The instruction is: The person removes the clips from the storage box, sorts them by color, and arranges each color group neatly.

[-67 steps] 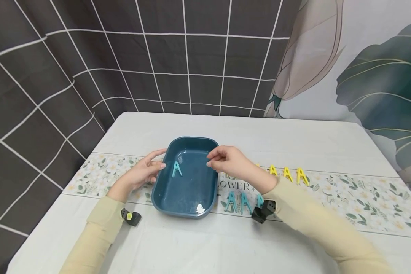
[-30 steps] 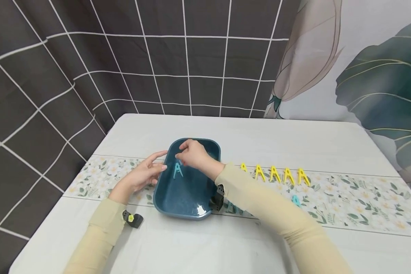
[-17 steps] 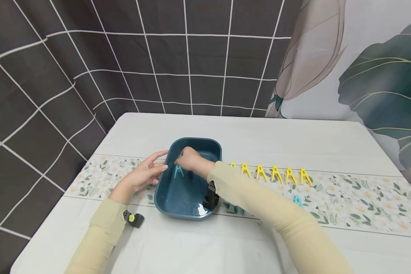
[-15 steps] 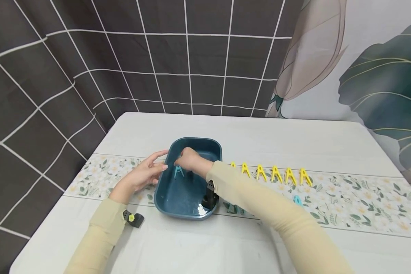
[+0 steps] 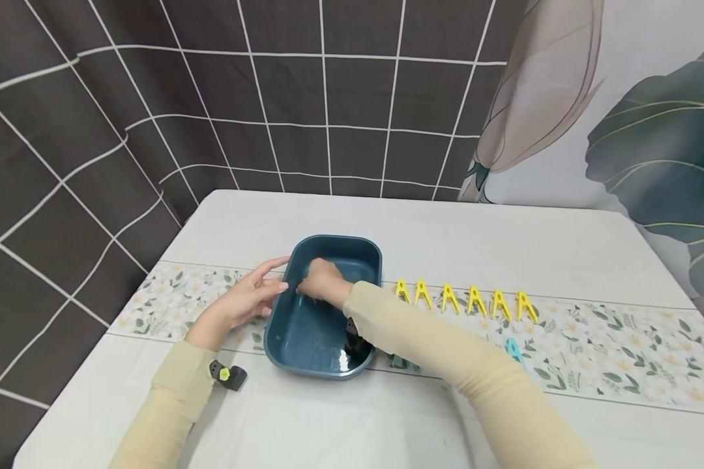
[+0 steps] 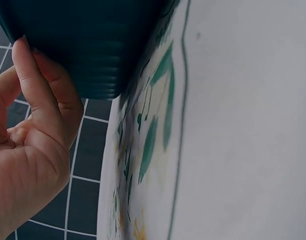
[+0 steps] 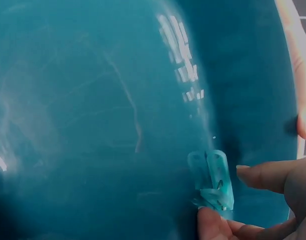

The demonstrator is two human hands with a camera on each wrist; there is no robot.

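A dark blue rectangular tray (image 5: 313, 335) stands on the table. My left hand (image 5: 249, 299) rests against its left rim, fingers fairly straight; the left wrist view shows fingertips at the tray's outer side. Inside the tray, my right hand (image 5: 324, 283) reaches down with thumb and fingers around a light-blue clothespin (image 7: 220, 180), which lies by the wall. In the right wrist view the thumb (image 7: 262, 176) is a small gap from the clothespin, and a fingertip (image 7: 212, 222) is at its lower end. The head view mostly hides this clothespin behind the hand.
A row of yellow clothespins (image 5: 448, 298) lies right of the tray on the floral strip. Another light-blue clothespin (image 5: 513, 350) lies nearer, with others partly under the right sleeve (image 5: 434, 332). A dark checked curtain (image 5: 352, 91) hangs behind the table.
My right hand has moved left from the tray's right rim into the tray, then lowered over the clothespin. My left hand has stayed at the rim.
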